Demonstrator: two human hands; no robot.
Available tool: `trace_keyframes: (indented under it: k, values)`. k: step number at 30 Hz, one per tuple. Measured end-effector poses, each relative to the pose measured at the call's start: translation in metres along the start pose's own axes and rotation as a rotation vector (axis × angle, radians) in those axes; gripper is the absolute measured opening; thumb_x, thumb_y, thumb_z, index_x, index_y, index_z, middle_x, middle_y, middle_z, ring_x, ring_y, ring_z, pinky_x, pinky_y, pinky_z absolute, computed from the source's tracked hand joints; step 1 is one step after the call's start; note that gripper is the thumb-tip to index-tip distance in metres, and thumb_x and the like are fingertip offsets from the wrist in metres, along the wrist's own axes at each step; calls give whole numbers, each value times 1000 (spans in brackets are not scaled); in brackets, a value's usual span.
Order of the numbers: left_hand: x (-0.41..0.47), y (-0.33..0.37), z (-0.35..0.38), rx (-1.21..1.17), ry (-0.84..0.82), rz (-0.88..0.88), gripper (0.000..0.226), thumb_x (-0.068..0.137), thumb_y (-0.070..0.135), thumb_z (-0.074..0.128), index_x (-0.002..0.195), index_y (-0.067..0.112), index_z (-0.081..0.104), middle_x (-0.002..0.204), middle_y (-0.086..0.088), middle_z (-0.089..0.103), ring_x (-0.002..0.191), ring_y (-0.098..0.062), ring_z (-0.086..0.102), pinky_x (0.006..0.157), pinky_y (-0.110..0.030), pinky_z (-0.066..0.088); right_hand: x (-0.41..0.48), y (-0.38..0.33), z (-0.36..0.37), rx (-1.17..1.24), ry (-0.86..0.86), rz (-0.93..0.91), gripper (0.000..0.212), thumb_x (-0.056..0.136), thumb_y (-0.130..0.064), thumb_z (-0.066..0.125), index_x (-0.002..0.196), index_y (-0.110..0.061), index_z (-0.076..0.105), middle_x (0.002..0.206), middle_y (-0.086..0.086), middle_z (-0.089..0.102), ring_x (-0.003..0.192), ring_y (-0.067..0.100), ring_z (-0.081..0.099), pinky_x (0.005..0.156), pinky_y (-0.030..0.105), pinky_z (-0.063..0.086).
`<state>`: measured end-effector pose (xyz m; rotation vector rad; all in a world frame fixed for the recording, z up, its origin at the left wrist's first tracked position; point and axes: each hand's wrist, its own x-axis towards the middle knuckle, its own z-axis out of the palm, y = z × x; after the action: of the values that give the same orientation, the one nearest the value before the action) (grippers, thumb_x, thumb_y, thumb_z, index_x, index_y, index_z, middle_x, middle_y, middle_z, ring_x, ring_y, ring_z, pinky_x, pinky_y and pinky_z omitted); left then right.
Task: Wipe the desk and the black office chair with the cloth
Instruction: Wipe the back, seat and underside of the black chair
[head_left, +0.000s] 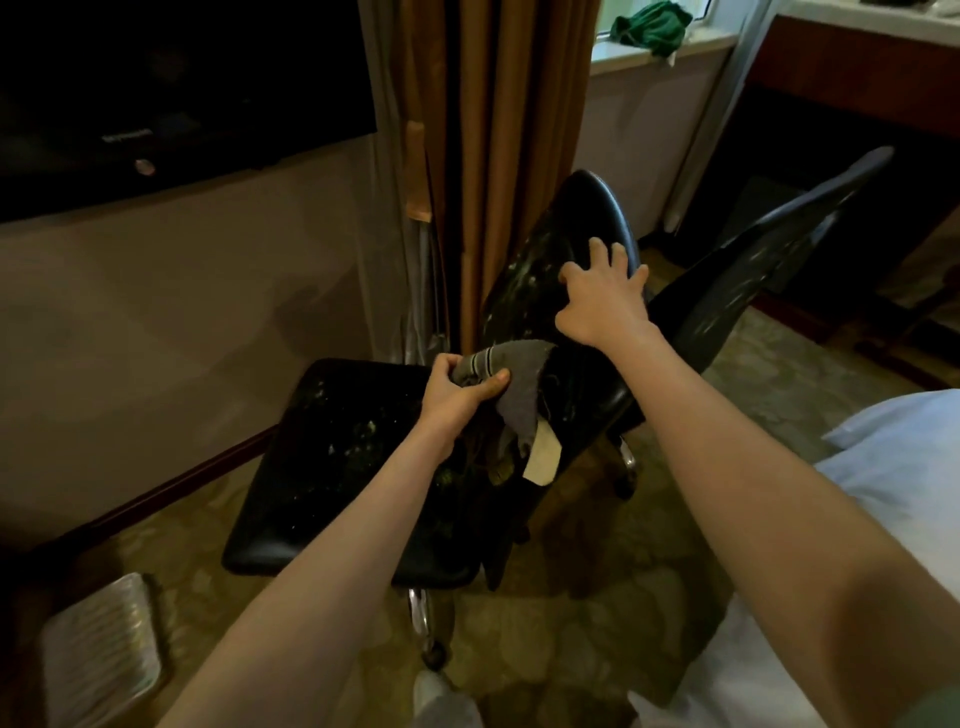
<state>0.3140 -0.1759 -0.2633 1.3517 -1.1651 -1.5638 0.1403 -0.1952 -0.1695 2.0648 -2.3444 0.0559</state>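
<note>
A dark TV (171, 88) hangs on the beige wall (182, 312) at upper left, and just right of it a grey sheer (384, 156) hangs beside a brown curtain (498, 130) that falls to the floor. Beyond the curtain, a crumpled green rag (652, 26) lies on the pale windowsill (618, 52). A patterned carpet (597, 623) covers the floor up to a dark wooden baseboard (171, 493), with a ridged silvery tray (98, 644) on it at lower left and a white-sheeted bed (893, 467) coming in from the right edge.
</note>
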Motion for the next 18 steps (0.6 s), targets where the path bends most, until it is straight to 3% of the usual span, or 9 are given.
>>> trace_keyframes:
  k: [4,7,11,18]
  values:
    - [22,12,3,155,-26,122,38,75,21,78,88,17,42,95,-4,54,91,-21,56,80,-40,49,22,15,0,-43,-12,-75,50,86,-19,55,135,-13,44,155,18,6,142,40,1,110,63,8]
    - [35,23,2,293,-67,241,41,71,17,80,83,20,41,92,1,52,89,-18,53,78,-36,45,37,23,2,-82,-18,-111,49,86,-18,54,134,-14,46,155,17,9,142,40,4,110,62,9]
    - [54,34,1,365,-100,354,44,67,15,82,79,25,41,100,-3,55,102,-24,54,86,-42,44,62,33,1,-109,-16,-150,46,87,-18,51,133,-15,48,154,16,12,142,38,5,110,61,9]
    - [77,47,15,445,-66,425,48,65,7,81,78,28,39,105,-7,52,94,-18,48,73,-24,38,98,49,3,-47,-31,-241,44,88,-14,50,132,-17,49,155,14,15,144,33,3,113,59,4]
